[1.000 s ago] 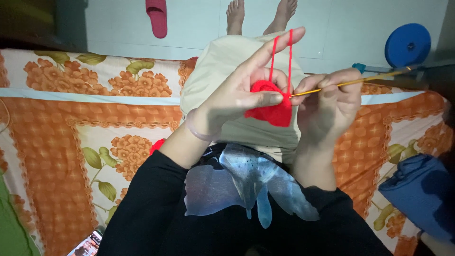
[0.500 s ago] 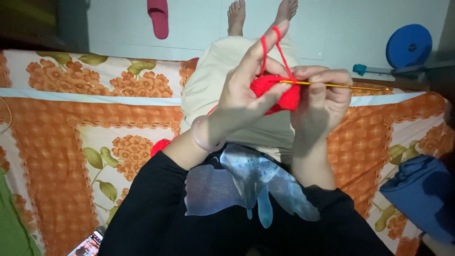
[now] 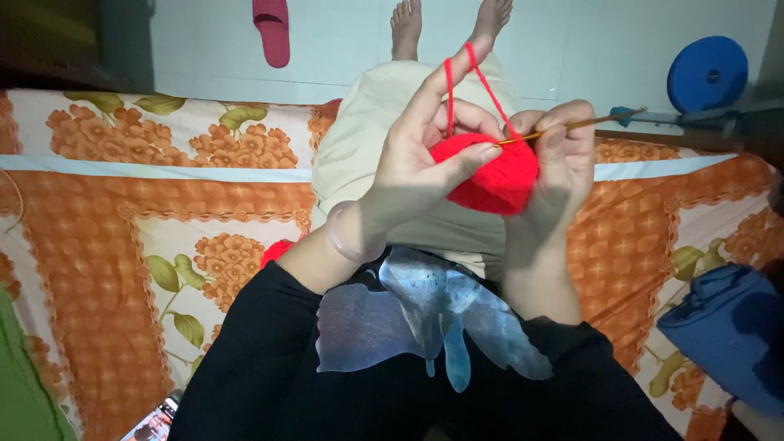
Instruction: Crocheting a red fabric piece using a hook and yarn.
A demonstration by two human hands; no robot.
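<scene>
Head view: left hand pinches the red crochet piece above the lap, forefinger raised to tension the red yarn, while right hand grips the hook.

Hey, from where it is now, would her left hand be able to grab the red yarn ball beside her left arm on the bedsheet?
Probably yes, but not freely: the left hand pinches the red crochet piece with yarn looped over its finger. The yarn ball lies just beside that forearm, half hidden.
</scene>
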